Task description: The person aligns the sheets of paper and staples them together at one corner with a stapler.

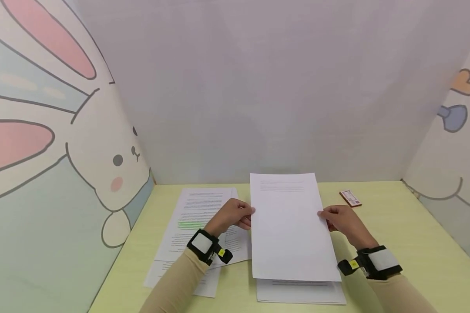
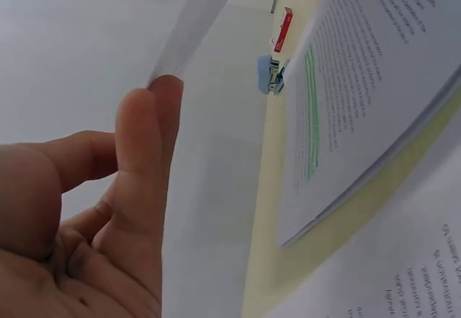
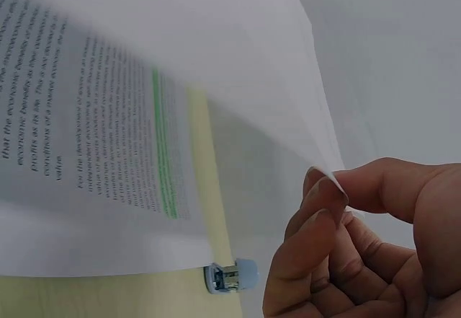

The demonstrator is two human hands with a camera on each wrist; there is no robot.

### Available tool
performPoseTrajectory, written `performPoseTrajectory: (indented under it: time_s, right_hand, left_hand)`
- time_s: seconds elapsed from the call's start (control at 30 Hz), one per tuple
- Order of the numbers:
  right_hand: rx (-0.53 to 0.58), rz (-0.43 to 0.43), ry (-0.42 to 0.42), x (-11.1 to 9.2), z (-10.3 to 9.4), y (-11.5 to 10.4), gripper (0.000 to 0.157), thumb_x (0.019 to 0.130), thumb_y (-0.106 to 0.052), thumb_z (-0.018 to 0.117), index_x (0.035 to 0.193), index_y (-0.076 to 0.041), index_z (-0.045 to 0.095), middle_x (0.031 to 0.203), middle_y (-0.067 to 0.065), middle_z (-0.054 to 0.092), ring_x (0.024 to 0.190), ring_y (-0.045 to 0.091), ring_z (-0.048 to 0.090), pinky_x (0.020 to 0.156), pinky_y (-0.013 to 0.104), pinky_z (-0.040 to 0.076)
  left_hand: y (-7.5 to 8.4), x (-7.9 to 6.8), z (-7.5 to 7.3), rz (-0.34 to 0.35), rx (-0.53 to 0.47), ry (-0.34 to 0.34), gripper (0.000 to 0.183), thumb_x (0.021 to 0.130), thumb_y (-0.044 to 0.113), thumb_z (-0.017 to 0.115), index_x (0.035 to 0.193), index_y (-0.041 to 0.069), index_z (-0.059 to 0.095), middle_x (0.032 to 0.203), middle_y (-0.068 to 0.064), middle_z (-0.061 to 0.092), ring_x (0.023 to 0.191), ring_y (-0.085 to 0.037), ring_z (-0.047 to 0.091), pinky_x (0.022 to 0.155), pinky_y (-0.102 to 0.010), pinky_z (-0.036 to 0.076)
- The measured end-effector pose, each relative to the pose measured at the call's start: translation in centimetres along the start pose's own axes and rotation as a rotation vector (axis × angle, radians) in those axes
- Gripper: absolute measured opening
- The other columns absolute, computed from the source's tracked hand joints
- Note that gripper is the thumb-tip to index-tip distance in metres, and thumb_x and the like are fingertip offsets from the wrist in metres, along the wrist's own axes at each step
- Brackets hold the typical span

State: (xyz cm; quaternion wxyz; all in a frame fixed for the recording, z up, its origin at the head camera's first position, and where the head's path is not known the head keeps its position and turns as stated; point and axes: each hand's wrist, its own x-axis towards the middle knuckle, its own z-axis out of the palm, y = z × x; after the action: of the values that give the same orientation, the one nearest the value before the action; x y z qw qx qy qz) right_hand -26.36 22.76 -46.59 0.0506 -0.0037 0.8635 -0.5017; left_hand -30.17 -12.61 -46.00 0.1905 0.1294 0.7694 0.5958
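My left hand [image 1: 231, 215] pinches the left edge of a mostly blank white sheet of paper [image 1: 291, 239], held raised over the table. Its right edge is between the thumb and fingers of my right hand [image 1: 346, 224]. Faint print shows near the sheet's top. Beneath it, a printed paper stack [image 1: 301, 296] sticks out at the bottom, the rest covered. To the left lie overlapping printed sheets [image 1: 180, 243], with lines highlighted in green. In the right wrist view, the thumb and fingertips [image 3: 328, 195] meet at the sheet's edge.
A small red-and-white box [image 1: 350, 198] lies at the back right of the pale yellow table [image 1: 391, 226]. Beyond the papers, a small light-blue and metal object like a stapler [image 3: 229, 276] shows in both wrist views. A grey back wall [image 1: 266, 108] rises behind the table.
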Motion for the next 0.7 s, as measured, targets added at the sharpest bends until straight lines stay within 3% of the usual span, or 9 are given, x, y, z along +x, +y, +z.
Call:
performPoseTrajectory:
  time_s: [0.3,0.7]
  right_hand:
    - [0.016,0.042,-0.013,-0.1,0.5,2.0,0.028,0.102,-0.02,0.062,0.103,0.008,0.069,0.084,0.006,0.065,0.072,0.019,0.061,0.065,0.031,0.056]
    - [-0.003,0.074,-0.014,-0.4,1.1,3.7,0.029,0.102,-0.02,0.062,0.104,0.008,0.07,0.083,0.006,0.066,0.072,0.019,0.062,0.064,0.032,0.057]
  left_hand:
    - [-2.1,0.6,0.9,-0.081,0.002,0.006,0.023,0.1,0.021,0.068,0.095,-0.001,0.073,0.078,-0.012,0.07,0.065,-0.018,0.072,0.06,-0.03,0.06]
    - [-4.4,0.9,1.8,-0.116,0.05,-0.018,0.025,0.099,0.022,0.068,0.089,0.0,0.073,0.075,-0.012,0.072,0.062,-0.018,0.072,0.056,-0.028,0.058]
